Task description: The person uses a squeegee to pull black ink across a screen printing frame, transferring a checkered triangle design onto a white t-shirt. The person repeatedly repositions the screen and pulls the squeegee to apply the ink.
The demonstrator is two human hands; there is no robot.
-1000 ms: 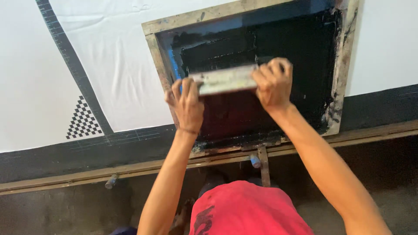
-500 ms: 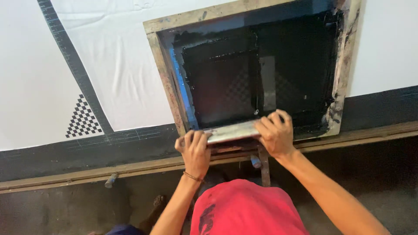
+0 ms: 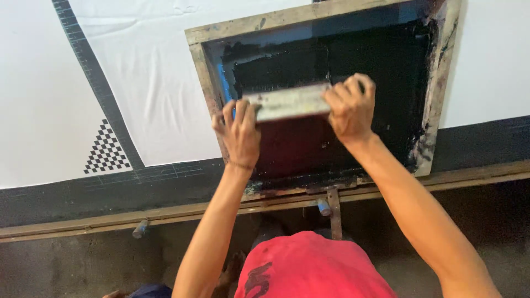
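A wooden screen-printing frame (image 3: 200,60) with a black, ink-covered mesh (image 3: 381,77) lies on white cloth (image 3: 149,83) spread over a long table. Both my hands grip a pale squeegee (image 3: 287,102) held across the middle of the mesh. My left hand (image 3: 240,132) closes on its left end and my right hand (image 3: 350,107) on its right end. Below the squeegee the mesh looks dark red and wet.
A black checkered triangle (image 3: 105,149) is printed on the cloth at the left, beside a dark diagonal band (image 3: 94,77). A wooden rail (image 3: 165,212) runs along the table's near edge, with a metal bracket (image 3: 333,212) under the frame. My red shirt (image 3: 309,270) fills the bottom.
The squeegee went from mid-mesh down to the frame's near edge, and now it is back up at the middle, both hands still on it.
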